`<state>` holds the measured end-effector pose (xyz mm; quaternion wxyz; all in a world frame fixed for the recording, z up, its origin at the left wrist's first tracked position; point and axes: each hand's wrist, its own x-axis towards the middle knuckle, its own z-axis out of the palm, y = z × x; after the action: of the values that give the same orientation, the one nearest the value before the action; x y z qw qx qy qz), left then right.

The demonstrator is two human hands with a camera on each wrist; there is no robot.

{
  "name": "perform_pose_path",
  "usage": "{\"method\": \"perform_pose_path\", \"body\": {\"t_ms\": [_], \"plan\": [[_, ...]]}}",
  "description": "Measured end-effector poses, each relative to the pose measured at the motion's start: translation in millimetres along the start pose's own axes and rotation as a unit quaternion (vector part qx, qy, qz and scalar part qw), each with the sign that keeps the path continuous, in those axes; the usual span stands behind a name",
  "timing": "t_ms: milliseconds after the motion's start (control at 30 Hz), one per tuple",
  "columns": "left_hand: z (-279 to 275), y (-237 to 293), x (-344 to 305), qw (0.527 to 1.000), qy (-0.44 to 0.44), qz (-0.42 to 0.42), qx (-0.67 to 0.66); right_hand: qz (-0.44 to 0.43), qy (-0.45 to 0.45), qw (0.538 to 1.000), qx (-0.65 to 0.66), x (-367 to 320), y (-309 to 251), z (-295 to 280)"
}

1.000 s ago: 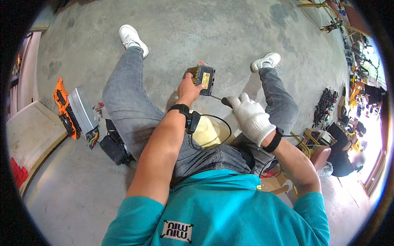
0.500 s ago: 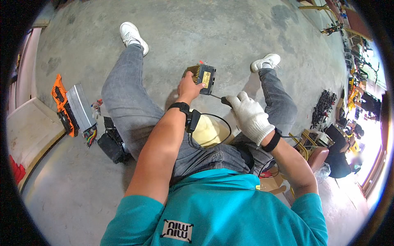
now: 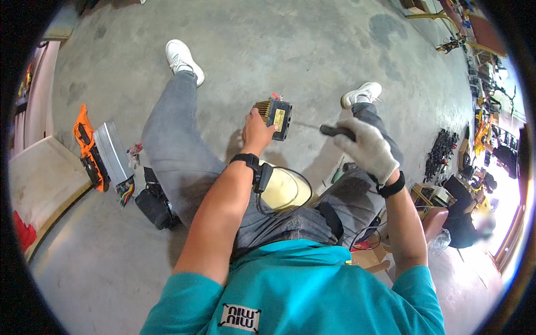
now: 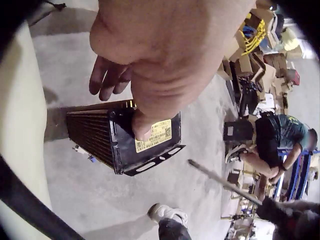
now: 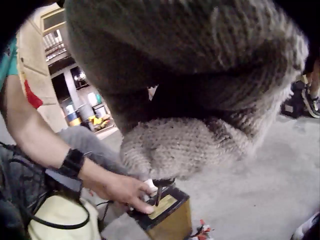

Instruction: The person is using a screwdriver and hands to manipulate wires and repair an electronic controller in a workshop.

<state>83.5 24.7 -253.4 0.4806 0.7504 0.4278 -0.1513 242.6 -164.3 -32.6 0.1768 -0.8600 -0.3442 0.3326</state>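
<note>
My bare left hand grips a black box with gold fins, its thumb on the yellow printed label. In the left wrist view a slotted flange runs along the box's lower edge. My right hand, in a white knitted glove, holds a screwdriver by its black handle. The screwdriver's shaft points toward the box, with a gap between tip and flange in the left wrist view. In the right wrist view the glove hides most of the handle.
Below the box is a pale yellow surface between my legs. At left on the floor lie an orange part, a silver case with coloured wires and a black object. Dark cables lie right. Another person is farther off.
My right hand has moved away to the right with the screwdriver, its tip now off the box's edge. The left hand keeps its grip on the box.
</note>
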Motion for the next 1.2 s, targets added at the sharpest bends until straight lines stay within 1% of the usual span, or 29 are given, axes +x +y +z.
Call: {"method": "perform_pose_path", "body": {"t_ms": [33, 67, 100, 133, 167, 200, 267, 333, 367, 400, 467, 500, 533, 600, 733, 800, 900, 933, 967, 1000, 1133, 1200], "plan": [[-3.2, 8.7, -6.2, 0.999, 0.034, 0.012, 0.007, 0.027, 0.025, 0.999, 0.018, 6.0, 8.8, -6.8], [-6.0, 16.7, -12.5, 0.997, 0.067, 0.022, 0.015, 0.034, 0.051, 0.998, 0.002, 15.8, 26.3, -8.8], [-4.4, 19.8, -15.0, 0.994, 0.090, 0.056, 0.017, 0.101, 0.047, 0.992, 0.057, 26.9, 30.6, -12.3], [-4.7, 22.3, -15.9, 0.994, 0.090, 0.059, 0.018, 0.166, 0.044, 0.979, 0.113, 39.5, 35.1, -15.8], [-5.5, 23.5, -15.7, 0.991, 0.090, 0.092, 0.042, 0.162, 0.052, 0.970, 0.171, 52.6, 51.9, -14.1], [-7.1, 26.0, -17.5, 0.986, 0.089, 0.123, 0.068, 0.164, 0.051, 0.970, 0.173, 65.4, 63.4, -12.1], [-9.3, 29.4, -22.2, 0.989, 0.075, 0.109, 0.063, 0.216, 0.070, 0.939, 0.258, 90.1, 86.1, -7.0], [-11.9, 27.9, -25.7, 0.983, 0.049, 0.137, 0.115, 0.229, 0.073, 0.932, 0.273, 119.5, 123.2, 12.8], [-11.9, 28.0, -25.2, 0.986, 0.036, 0.130, 0.103, 0.239, 0.078, 0.925, 0.285, 132.0, 139.0, 20.3], [-10.0, 26.9, -23.4, 0.986, 0.036, 0.129, 0.102, 0.238, 0.077, 0.925, 0.284, 142.0, 147.3, 24.2], [-7.3, 21.8, -22.6, 0.982, 0.066, 0.156, 0.087, 0.273, 0.070, 0.917, 0.283, 159.3, 158.8, 36.2], [-5.3, 18.6, -23.0, 0.979, 0.080, 0.166, 0.081, 0.273, 0.086, 0.913, 0.291, 164.0, 162.0, 41.7], [-3.5, 15.5, -23.3, 0.981, 0.077, 0.160, 0.083, 0.276, 0.079, 0.912, 0.293, 168.7, 168.7, 47.9], [-2.0, 13.3, -18.8, 0.982, 0.081, 0.165, 0.046, 0.272, 0.084, 0.903, 0.322, 185.5, 185.3, 60.7], [0.2, 9.3, -17.2, 0.991, 0.072, 0.114, 0.025, 0.295, 0.083, 0.897, 0.318, 207.8, 205.9, 75.7], [0.7, 5.0, -18.7, 0.974, 0.115, 0.195, 0.012, 0.282, 0.069, 0.897, 0.333, 216.9, 214.8, 78.8], [-0.7, 10.2, -21.4, 0.972, 0.124, 0.198, 0.022, 0.290, 0.070, 0.905, 0.305, 226.4, 227.9, 87.0], [-2.3, 14.1, -22.9, 0.973, 0.122, 0.195, 0.023, 0.286, 0.065, 0.909, 0.297, 228.8, 232.5, 88.6], [-4.9, 19.7, -24.3, 0.981, 0.107, 0.160, 0.022, 0.289, 0.041, 0.909, 0.297, 230.9, 234.4, 86.9], [-6.3, 23.6, -25.8, 0.987, 0.094, 0.125, 0.020, 0.291, 0.040, 0.909, 0.297, 231.3, 234.9, 86.8], [-9.5, 26.7, -25.0, 0.987, 0.101, 0.118, 0.032, 0.293, 0.043, 0.902, 0.312, 234.3, 233.8, 91.0], [-11.7, 28.8, -25.0, 0.984, 0.099, 0.137, 0.047, 0.295, 0.051, 0.901, 0.315, 234.1, 233.9, 91.5]]}}
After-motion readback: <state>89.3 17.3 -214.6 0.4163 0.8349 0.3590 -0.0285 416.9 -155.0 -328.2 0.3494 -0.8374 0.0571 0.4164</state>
